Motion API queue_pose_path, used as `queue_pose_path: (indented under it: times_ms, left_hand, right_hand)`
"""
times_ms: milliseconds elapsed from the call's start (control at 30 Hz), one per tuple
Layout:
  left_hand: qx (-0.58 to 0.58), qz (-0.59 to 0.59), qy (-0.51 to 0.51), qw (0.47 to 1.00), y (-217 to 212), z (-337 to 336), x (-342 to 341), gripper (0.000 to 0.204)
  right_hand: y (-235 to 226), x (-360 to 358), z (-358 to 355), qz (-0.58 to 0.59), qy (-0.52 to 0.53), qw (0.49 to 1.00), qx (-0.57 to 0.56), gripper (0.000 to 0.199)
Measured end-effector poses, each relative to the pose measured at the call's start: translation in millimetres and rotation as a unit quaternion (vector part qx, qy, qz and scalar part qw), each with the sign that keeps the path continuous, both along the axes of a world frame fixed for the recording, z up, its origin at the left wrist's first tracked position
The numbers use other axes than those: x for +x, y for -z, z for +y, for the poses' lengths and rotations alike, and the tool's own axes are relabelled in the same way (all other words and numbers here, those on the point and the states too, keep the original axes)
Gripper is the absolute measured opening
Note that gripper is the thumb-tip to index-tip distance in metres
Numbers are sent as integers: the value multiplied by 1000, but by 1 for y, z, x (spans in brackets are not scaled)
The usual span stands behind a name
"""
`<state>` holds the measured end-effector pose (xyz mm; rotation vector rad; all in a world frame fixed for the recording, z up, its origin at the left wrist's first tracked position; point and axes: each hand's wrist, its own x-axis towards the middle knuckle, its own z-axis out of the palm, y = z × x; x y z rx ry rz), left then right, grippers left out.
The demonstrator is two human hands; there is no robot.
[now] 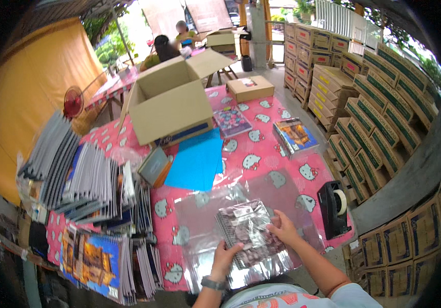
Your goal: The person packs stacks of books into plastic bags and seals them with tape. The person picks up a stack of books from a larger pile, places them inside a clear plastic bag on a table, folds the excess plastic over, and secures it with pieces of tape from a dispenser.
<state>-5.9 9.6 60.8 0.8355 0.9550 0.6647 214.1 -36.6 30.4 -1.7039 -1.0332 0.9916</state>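
A spiral notebook (248, 228) with a dark, brownish photo cover lies in front of me under shiny clear plastic. Its wire binding runs along the left side. My left hand (224, 262) grips the notebook's lower left edge, thumb on top, fingers hidden beneath. At the right edge, my right hand (283, 229) pinches the clear plastic against the notebook. A large clear plastic sheet (194, 256) spreads below and around it on the pink patterned tablecloth (251, 151).
Tall piles of spiral notebooks (92, 262) stand at left. Beyond are blue sheets (194, 161), an open carton (171, 108), a flat box (250, 88) and a wrapped notebook stack (296, 136). A black tape dispenser (333, 210) sits right. Stacked cartons (379, 118) line the right; people (166, 50) sit far back.
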Motion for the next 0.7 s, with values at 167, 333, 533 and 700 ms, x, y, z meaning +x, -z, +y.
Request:
queue_pose_path:
  times_ms: [167,333,533,700]
  left_hand:
    - [476,276,112,827,-75,43,43,53]
    - [854,231,96,456,-106,133,100,60]
    - [797,193,-18,572,-127,162,182,67]
    - [683,212,83,694,-75,130,127,55]
  right_hand:
    - [-37,69,12,415,16,909,40,66]
    - [-106,106,52,644,27,750,148,66]
    - [-73,215,157,447,207,798,347,42]
    - [3,311,194,369,328,847,196,49]
